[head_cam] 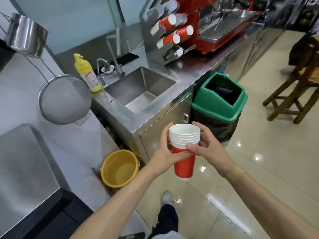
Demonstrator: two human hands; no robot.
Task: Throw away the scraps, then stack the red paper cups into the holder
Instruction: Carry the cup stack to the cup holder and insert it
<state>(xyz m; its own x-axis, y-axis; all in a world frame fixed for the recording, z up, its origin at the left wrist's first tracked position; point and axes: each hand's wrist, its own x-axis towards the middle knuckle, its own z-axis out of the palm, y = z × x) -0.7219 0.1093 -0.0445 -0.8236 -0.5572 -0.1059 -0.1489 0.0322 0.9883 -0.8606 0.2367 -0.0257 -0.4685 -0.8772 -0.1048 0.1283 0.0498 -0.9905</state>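
Observation:
A nested stack of red paper cups [184, 167] with white rims stands upright in mid-air over the floor. My left hand [170, 150] wraps its left side and my right hand [206, 145] pinches it from the right, thumb across the red wall. The steel cup holder [155, 42] sits on the counter at the back, with red cups [172, 39] lying in its slanted slots. A green-lidded bin [219, 102] with a black liner stands on the floor beside the counter, just beyond the stack.
A steel sink [141, 88] with taps and a yellow bottle [88, 75] lies left of the holder. A yellow bucket [120, 168] stands on the floor by the cabinet. A strainer [63, 99] hangs at left. A wooden stool [293, 94] is at right.

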